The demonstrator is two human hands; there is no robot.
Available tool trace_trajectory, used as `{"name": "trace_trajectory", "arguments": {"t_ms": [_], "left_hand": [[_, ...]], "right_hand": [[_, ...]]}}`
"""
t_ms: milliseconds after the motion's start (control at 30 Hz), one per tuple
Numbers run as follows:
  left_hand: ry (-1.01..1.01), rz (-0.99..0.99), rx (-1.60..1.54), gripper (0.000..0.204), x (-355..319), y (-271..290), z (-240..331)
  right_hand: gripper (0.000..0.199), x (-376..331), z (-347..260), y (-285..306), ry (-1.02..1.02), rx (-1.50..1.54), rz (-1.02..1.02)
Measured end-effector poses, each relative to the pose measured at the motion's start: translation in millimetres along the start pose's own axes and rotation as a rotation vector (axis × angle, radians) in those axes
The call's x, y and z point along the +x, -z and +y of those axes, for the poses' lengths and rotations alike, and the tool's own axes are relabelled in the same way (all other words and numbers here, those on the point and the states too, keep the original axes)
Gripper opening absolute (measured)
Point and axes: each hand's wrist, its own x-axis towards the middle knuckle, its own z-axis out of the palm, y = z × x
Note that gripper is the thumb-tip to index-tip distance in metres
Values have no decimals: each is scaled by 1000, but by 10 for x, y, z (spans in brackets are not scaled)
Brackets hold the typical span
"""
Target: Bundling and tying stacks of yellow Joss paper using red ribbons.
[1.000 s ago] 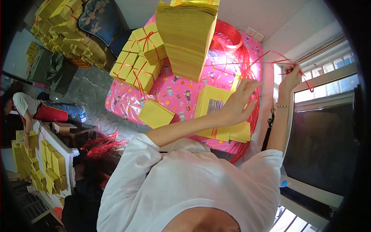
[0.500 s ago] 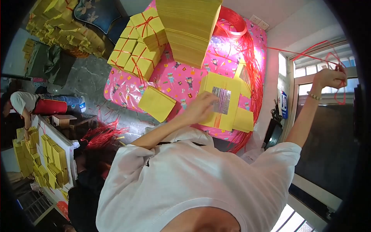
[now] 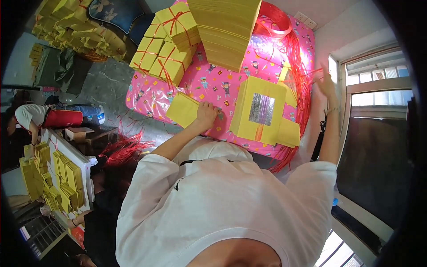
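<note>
My left hand (image 3: 207,115) grips the near right corner of a small yellow paper stack (image 3: 182,109) on the pink table; the hand covers that corner. At the right, by the wall, my right hand (image 3: 327,85) is raised and smeared by motion, its fingers pointing away from me. Red strips (image 3: 313,72) trail beside its fingertips; whether it holds any does not show. Between the hands, a yellow board (image 3: 271,93) with a silvery rectangular plate (image 3: 261,109) on it lies apart from both. More yellow pieces (image 3: 288,133) stick out at its right side.
Tied yellow bundles (image 3: 171,62) and a tall yellow stack (image 3: 222,31) stand on the table's far side. A red strip coil (image 3: 275,20) lies beyond, its long strands (image 3: 302,98) hanging along the right edge. At the left, another person (image 3: 33,118) works at a white table (image 3: 89,178).
My left hand has moved left from the silvery plate to the small yellow stack. My right hand has come down and inward from near the window, where it held a red strip stretched out.
</note>
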Motion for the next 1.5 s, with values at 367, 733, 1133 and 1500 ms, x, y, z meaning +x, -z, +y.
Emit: {"name": "trace_trajectory", "arguments": {"t_ms": [367, 733, 1133, 1500], "left_hand": [[23, -109, 94, 46, 235, -480, -117], [9, 47, 89, 35, 98, -627, -227], [42, 53, 87, 27, -246, -603, -816], [20, 49, 28, 35, -305, -445, -958]], "right_hand": [[23, -1297, -2621, -107, 187, 645, 26], [18, -1379, -3151, -160, 236, 687, 21], [18, -1348, -3129, -294, 49, 785, -70], [17, -1211, -3111, -324, 152, 736, 22]]}}
